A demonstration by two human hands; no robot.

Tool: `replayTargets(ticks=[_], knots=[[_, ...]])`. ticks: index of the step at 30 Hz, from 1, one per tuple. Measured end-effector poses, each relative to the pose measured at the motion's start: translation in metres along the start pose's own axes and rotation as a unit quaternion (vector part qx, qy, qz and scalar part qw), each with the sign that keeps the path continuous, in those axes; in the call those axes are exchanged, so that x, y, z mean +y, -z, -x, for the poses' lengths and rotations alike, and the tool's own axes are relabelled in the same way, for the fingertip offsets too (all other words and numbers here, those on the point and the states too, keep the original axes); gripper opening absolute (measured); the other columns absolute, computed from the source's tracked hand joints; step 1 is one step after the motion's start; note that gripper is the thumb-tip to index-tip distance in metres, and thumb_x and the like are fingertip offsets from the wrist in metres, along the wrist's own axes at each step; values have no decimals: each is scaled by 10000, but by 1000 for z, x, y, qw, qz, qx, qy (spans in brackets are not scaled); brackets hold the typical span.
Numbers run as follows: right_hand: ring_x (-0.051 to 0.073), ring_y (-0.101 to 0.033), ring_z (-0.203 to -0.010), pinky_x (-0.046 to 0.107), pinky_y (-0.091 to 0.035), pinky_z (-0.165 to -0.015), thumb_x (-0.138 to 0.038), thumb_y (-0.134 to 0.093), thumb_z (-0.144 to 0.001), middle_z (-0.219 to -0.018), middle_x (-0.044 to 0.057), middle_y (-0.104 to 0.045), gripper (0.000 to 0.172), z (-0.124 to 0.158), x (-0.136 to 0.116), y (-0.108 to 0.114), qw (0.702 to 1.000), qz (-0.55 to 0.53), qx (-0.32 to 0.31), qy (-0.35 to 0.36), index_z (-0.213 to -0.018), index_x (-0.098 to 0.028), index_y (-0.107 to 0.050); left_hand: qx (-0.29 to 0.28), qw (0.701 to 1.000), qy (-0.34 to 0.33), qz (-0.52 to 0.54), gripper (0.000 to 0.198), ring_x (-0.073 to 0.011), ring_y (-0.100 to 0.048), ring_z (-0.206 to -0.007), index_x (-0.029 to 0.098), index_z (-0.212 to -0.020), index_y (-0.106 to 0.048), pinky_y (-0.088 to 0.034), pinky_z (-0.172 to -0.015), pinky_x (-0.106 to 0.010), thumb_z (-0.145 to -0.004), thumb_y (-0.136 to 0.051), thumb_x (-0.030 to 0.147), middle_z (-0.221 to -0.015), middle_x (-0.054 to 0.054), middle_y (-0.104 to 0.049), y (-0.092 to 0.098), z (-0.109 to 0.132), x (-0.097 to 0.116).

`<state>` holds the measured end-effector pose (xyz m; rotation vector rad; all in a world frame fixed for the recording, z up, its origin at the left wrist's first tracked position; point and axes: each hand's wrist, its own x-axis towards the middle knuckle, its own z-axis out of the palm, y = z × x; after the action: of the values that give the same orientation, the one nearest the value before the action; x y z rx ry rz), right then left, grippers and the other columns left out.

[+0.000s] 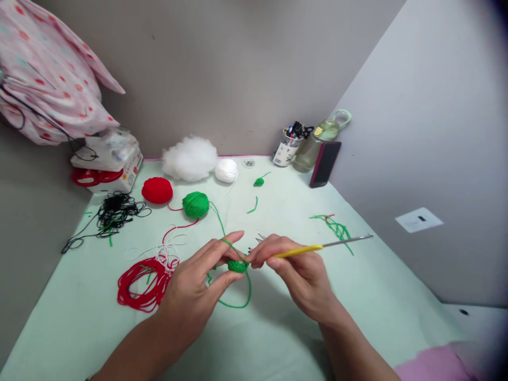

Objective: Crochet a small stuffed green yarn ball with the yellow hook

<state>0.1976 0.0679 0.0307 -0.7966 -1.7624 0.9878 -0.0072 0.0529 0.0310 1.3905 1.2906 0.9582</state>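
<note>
Between the thumb and fingers of my left hand (202, 270) is a small green crochet piece (237, 266). Green yarn runs over the left index finger and back to a green yarn ball (196, 205); a loop of it hangs below the piece. My right hand (297, 270) grips a crochet hook (304, 251) by its yellow handle, the metal end pointing right, away from the piece. The right fingertips touch the piece's right edge, close to the yarn. Partly hidden behind the hands, a small metal tool (261, 237) lies on the table.
A red yarn coil (138, 286), tangled black cord (117, 214), red ball (157, 190), white ball (226, 171) and stuffing (190, 159) lie left and behind. Green scraps (337, 228) lie right. A pen cup (286, 149), bottle (313, 148) and phone (325, 164) stand by the wall.
</note>
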Motion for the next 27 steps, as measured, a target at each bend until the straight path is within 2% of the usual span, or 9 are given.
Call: replayTargets(ticks=[5, 9, 13, 18, 22, 25, 27], knots=[[157, -722, -792, 317, -596, -761, -305, -574, -1057, -935, 51, -760, 193, 0, 10, -3, 981, -180, 25, -64, -999, -201, -725, -2, 999, 31, 39, 174, -256, -723, -984, 320, -952, -809, -536, -995, -395, -786, -780, 275, -1021, -12, -811, -1, 0, 1], [157, -723, -802, 313, -596, -773, -323, -596, -1048, -927, 54, -765, 190, -2, 13, -2, 973, -216, 20, -84, -994, -196, -727, -18, 997, 39, 58, 256, -234, -716, -982, 318, -1041, -797, -532, -1016, -385, -789, -775, 276, -1041, -2, -804, 0, 0, 2], [150, -724, -811, 302, -593, -787, -329, -582, -1055, -939, 38, -749, 201, -2, 9, 0, 983, -162, 15, -83, -994, -221, -740, -45, 998, 36, 28, 275, -234, -697, -1031, 292, -1078, -778, -522, -1034, -386, -807, -743, 262, -1054, -9, -794, 3, 0, 3], [166, -706, -871, 316, -567, -804, -249, -541, -1069, -931, 40, -742, 197, -1, 1, 6, 999, -30, -31, -33, -1024, -233, -732, -56, 998, 29, -18, 328, -237, -688, -1014, 279, -1154, -755, -518, -1022, -399, -830, -703, 268, -1059, -25, -784, 4, -2, 2], [180, -692, -881, 336, -556, -792, -200, -551, -1058, -961, 67, -749, 152, -2, -1, 12, 993, 75, -91, 23, -1062, -203, -703, -59, 997, 14, -48, 445, -224, -698, -963, 251, -1280, -707, -544, -978, -379, -835, -686, 263, -993, -26, -770, 1, -4, -3], [171, -700, -870, 333, -564, -786, -181, -539, -1062, -946, 55, -759, 150, -4, 1, 15, 983, 109, -137, 56, -1050, -205, -686, -62, 997, -7, -53, 448, -220, -708, -938, 226, -1273, -721, -563, -938, -356, -828, -679, 258, -949, -25, -756, 0, -6, -7], [167, -710, -865, 332, -574, -787, -183, -533, -1065, -943, 50, -763, 158, -4, 4, 14, 981, 110, -143, 74, -1030, -210, -685, -57, 997, 8, -44, 454, -220, -711, -924, 221, -1260, -735, -567, -925, -351, -809, -700, 252, -932, -25, -752, 0, -7, -8]])
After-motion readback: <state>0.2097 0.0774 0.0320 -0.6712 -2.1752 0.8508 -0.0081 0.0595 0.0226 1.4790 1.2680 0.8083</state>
